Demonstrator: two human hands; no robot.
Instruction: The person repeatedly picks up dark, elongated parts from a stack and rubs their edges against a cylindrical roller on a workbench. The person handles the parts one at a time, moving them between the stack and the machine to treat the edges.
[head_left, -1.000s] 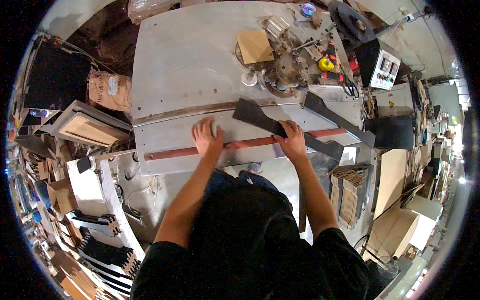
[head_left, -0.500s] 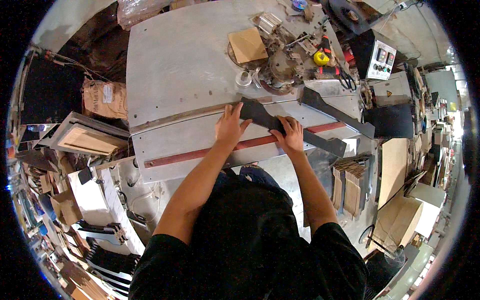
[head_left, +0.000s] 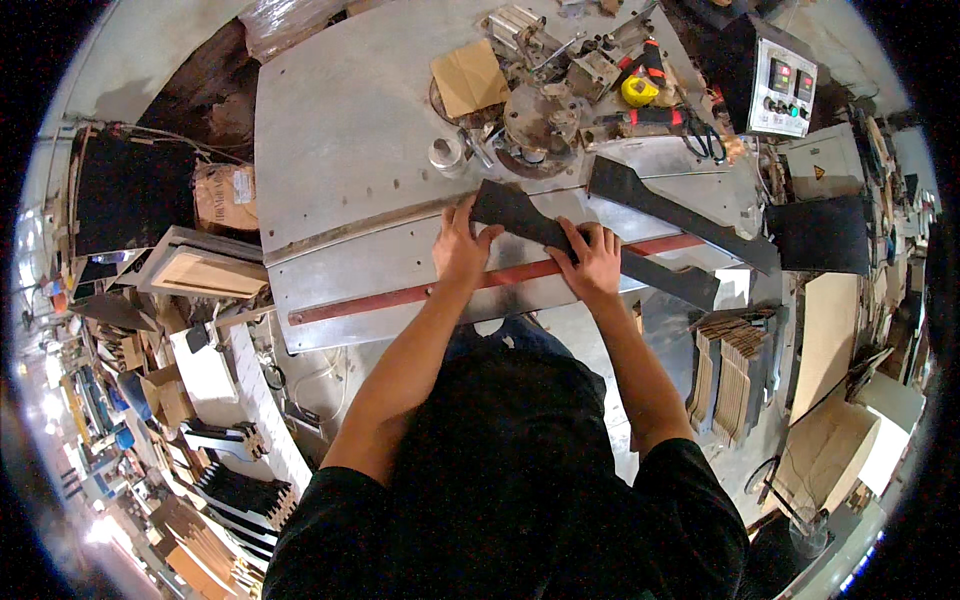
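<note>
Left hand [head_left: 461, 250] pinches wide end of dark panel [head_left: 521, 213] between fingers and thumb; right hand [head_left: 592, 260] clasps narrower middle. Panel lies slantwise across red strip [head_left: 365, 304], wide end beyond strip. Probably stiff, fairly light, smooth-faced, corners maybe chip-prone; wide end and waist look best holds. Second panel [head_left: 660, 207] beyond strip's right part, on worktop [head_left: 340, 140].

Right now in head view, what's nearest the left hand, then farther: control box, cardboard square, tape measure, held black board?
1. Held black board: touching left hand.
2. Cardboard square: ahead.
3. Tape measure: upper right.
4. Control box: far right.
</note>
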